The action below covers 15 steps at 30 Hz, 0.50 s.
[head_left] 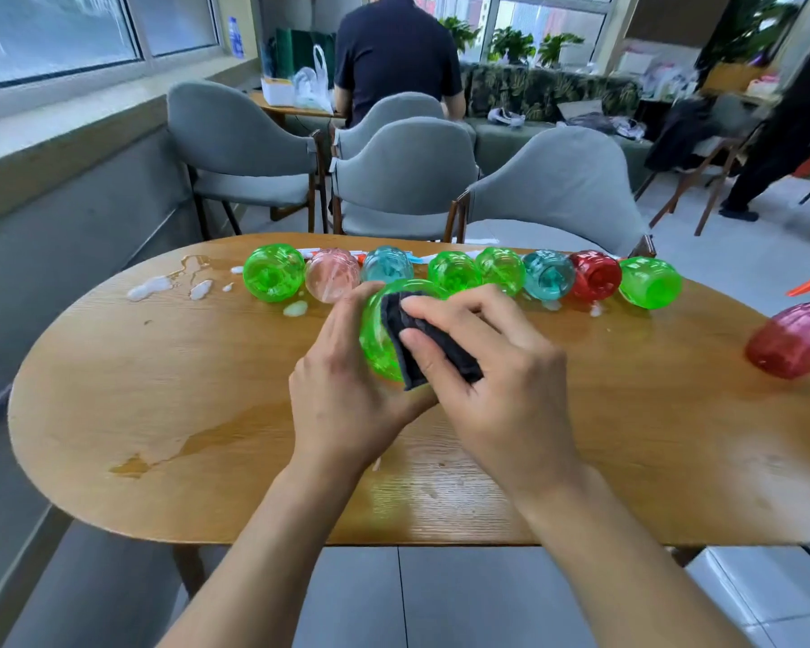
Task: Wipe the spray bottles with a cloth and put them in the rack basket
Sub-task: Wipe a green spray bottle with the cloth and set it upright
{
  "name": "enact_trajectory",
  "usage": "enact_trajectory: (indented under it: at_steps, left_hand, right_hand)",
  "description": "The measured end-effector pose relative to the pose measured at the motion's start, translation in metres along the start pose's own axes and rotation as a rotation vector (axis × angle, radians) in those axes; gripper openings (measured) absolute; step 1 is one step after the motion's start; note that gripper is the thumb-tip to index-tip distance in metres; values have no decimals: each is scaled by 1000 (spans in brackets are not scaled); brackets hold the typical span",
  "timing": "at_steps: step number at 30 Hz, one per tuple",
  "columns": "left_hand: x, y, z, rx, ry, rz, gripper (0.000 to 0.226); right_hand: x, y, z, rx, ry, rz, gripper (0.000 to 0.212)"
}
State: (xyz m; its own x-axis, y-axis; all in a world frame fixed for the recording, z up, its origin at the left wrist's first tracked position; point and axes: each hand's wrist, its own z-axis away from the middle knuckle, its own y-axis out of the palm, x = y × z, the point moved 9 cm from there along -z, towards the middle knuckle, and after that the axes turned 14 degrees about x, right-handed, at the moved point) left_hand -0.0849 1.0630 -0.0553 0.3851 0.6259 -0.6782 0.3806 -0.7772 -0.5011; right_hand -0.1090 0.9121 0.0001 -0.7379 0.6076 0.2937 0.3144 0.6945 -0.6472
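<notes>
My left hand grips a green spray bottle over the middle of the wooden table, its base turned toward me. My right hand pinches a dark cloth and presses it against the bottle's right side. Behind them, several spray bottles lie in a row on their sides: a green one at the left end, then pink, teal, green, red, and another green one at the right end. A red bottle with an orange trigger lies apart at the far right. No rack basket is in view.
White foam blobs and water puddles sit on the table's left part. Grey chairs stand behind the table. A person in a dark shirt sits with their back turned further away.
</notes>
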Motion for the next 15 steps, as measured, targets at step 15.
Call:
enact_trajectory:
  at_steps: [15]
  left_hand:
    - [4, -6, 14, 19, -66, 93, 76]
  right_hand:
    - [19, -4, 15, 115, -108, 68, 17]
